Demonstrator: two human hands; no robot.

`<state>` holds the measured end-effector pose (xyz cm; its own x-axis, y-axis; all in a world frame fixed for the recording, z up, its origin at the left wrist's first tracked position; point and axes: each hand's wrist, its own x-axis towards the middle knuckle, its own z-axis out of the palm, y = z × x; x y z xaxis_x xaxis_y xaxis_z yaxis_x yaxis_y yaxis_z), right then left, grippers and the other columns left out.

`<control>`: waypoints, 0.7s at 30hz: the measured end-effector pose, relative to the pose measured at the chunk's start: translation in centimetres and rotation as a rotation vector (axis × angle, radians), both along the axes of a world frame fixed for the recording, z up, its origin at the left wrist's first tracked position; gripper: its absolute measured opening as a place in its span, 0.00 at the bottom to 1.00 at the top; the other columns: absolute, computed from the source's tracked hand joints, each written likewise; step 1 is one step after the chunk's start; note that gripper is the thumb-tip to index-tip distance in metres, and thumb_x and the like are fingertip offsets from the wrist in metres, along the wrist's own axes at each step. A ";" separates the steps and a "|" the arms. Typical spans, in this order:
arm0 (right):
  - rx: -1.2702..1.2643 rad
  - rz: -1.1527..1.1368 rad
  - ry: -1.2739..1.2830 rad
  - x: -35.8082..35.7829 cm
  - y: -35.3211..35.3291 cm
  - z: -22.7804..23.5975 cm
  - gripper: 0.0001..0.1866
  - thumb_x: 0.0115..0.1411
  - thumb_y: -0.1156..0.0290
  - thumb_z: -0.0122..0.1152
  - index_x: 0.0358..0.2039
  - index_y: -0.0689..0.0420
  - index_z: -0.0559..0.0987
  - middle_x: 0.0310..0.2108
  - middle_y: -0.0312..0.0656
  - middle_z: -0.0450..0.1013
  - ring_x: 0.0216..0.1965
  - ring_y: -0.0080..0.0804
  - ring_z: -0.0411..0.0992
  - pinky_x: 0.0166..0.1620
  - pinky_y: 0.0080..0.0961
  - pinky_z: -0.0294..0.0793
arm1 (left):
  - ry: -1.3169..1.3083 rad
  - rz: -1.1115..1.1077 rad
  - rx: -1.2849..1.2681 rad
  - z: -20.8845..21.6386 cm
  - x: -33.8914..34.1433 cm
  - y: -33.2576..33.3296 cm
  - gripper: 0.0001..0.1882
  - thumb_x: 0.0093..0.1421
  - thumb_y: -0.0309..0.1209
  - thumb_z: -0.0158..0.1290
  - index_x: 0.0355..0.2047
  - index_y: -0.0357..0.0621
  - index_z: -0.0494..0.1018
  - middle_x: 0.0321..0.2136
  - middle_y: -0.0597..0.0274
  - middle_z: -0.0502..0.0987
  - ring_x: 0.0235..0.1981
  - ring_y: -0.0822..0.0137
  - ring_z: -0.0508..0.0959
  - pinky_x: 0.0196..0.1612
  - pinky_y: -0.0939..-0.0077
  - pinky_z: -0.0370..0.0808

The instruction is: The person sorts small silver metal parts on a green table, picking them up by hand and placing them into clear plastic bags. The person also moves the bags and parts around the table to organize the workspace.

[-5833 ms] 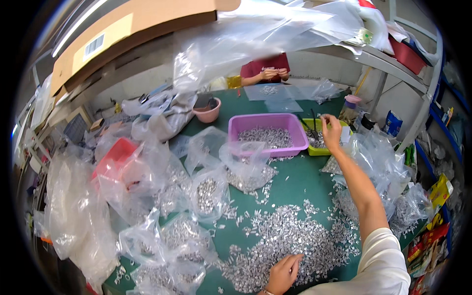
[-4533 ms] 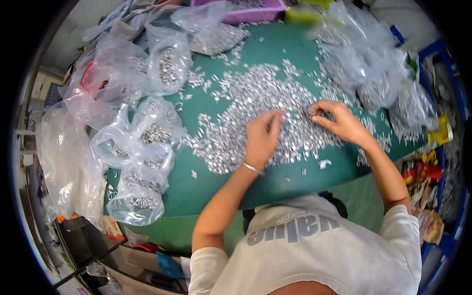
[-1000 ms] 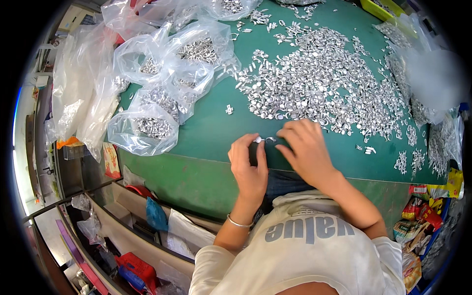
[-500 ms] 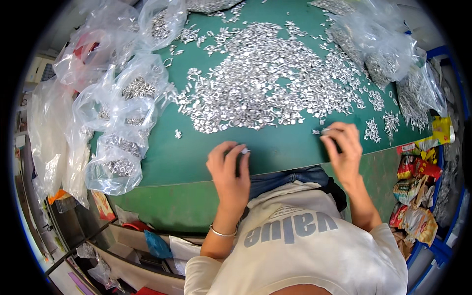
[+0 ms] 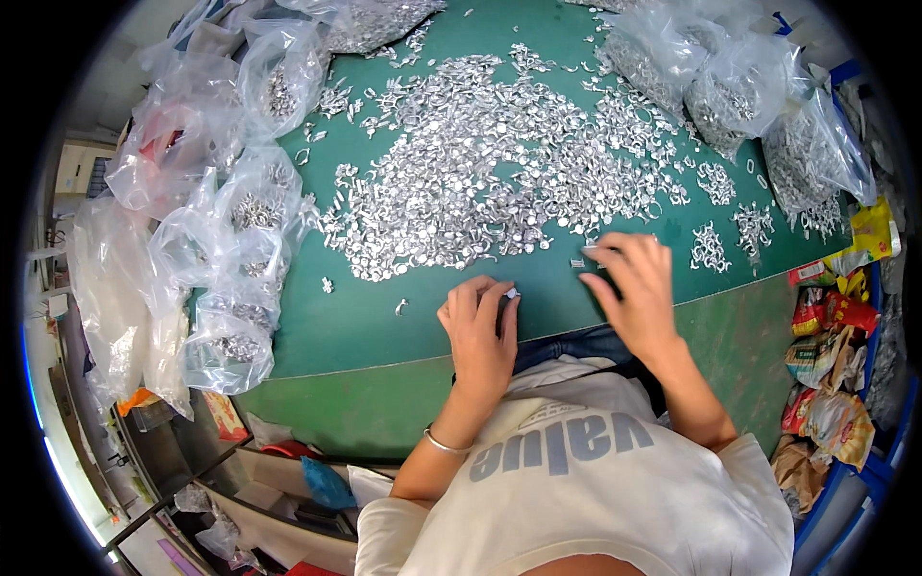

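Note:
A broad heap of small silver metal pieces (image 5: 480,182), many ring-shaped or hooked, spreads over the green table (image 5: 384,341). At the near edge, my left hand (image 5: 480,331) is closed, pinching a small silver metal piece (image 5: 511,294) between thumb and index finger. To its right, the thumb and fingers of my right hand (image 5: 636,293) are apart, just in front of the heap. Close by its fingertips lies a small ridged metal piece (image 5: 577,262); another sliver of metal (image 5: 590,249) shows right at the index fingertip. A single curved piece (image 5: 401,306) rests left of my left hand.
Clear plastic bags of metal pieces (image 5: 254,216) line the table's left side; more bags (image 5: 735,101) stand at the far right. Small separate piles (image 5: 710,248) lie right of my right hand. Colourful packages (image 5: 831,360) sit beyond the table's right edge.
My left hand has shifted right, closer to my right hand, still pinching a piece. A curved piece now lies on the table to its left. The right hand's fingers have spread; the view has shifted slightly.

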<state>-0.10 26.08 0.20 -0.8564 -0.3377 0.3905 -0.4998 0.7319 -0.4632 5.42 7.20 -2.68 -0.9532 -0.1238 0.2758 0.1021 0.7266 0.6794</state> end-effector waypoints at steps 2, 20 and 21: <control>0.036 0.021 -0.002 -0.4 -0.9 -0.6 0.10 0.49 0.73 0.65 0.33 0.56 0.77 0.34 0.38 0.70 0.38 0.37 0.66 0.41 0.33 0.60 | -0.016 -0.008 -0.005 0.3 -0.1 0.1 0.13 0.51 0.21 0.59 0.38 0.42 0.75 0.37 0.60 0.72 0.40 0.60 0.71 0.46 0.69 0.62; -0.096 0.278 -0.280 -1.1 -4.3 -0.7 0.04 0.52 0.77 0.61 0.30 0.59 0.77 0.28 0.38 0.72 0.32 0.38 0.66 0.37 0.32 0.62 | 0.020 0.146 -0.029 0.7 -1.4 -1.8 0.16 0.52 0.19 0.57 0.43 0.42 0.73 0.38 0.58 0.72 0.41 0.58 0.72 0.46 0.68 0.63; -0.114 0.269 -0.267 -1.2 -4.4 -0.5 0.05 0.52 0.77 0.62 0.30 0.59 0.77 0.28 0.38 0.72 0.32 0.38 0.66 0.37 0.32 0.62 | 0.016 0.116 -0.006 1.0 -1.2 -1.7 0.17 0.52 0.19 0.57 0.43 0.42 0.73 0.38 0.57 0.72 0.40 0.59 0.72 0.45 0.68 0.65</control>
